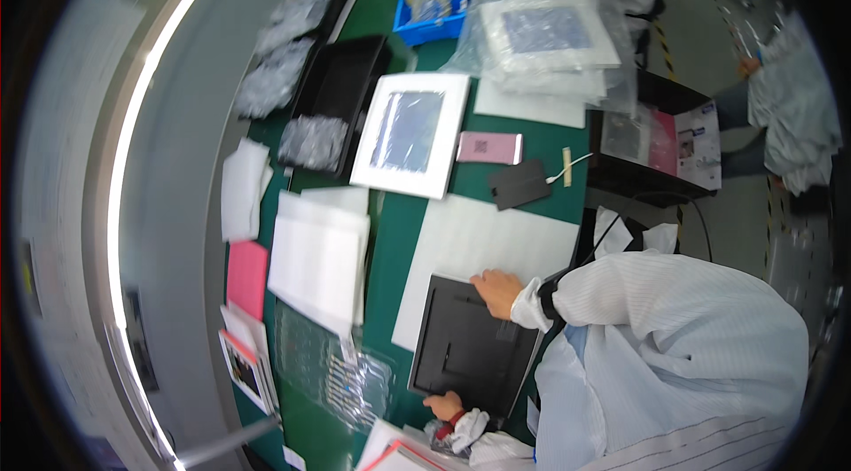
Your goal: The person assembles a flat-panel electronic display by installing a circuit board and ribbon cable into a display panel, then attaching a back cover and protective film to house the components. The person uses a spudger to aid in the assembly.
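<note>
A white sleeve was seen nearest the camera. The black frame, overlapping the white sheet, was gripped at its upper edge by the right hand and at its lower by the left hand. Were either hold loosened, it could be tipped or scuffed. Packets were held in the blue bin, a plastic bundle in the black tray.
</note>
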Tool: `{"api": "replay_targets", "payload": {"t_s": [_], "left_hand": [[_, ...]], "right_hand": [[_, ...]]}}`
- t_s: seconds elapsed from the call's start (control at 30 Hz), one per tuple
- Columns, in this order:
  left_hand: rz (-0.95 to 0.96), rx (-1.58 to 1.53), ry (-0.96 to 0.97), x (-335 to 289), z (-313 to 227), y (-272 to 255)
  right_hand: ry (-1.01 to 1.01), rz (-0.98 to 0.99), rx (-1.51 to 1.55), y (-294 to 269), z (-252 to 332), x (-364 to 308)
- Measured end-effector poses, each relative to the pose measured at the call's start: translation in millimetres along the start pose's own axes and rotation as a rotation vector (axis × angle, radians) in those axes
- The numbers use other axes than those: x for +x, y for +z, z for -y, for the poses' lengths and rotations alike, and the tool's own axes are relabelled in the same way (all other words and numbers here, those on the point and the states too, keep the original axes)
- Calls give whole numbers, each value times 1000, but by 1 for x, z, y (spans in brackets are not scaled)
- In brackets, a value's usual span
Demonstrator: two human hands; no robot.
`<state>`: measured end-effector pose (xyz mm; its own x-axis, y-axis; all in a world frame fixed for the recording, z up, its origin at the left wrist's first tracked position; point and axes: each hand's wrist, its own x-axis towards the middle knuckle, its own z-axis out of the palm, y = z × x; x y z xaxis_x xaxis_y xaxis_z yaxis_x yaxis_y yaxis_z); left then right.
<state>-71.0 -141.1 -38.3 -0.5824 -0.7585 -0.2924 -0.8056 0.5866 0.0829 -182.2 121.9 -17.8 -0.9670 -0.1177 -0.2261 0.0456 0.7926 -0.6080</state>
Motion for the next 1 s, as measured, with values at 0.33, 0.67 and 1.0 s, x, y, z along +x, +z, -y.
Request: {"api": "replay_targets", "payload": {"t_s": [0.33, 0.67, 1.0], "left_hand": [[71, -366, 196, 7, -9, -15], [67, -299, 269, -24, -36, 33], [42, -1221, -70, -132, -8, -64]], "right_hand": [[-33, -111, -92, -48, -4, 1], [2, -211, 143, -49, -69, 0], [-262, -145, 201, -70, -97, -31]]}}
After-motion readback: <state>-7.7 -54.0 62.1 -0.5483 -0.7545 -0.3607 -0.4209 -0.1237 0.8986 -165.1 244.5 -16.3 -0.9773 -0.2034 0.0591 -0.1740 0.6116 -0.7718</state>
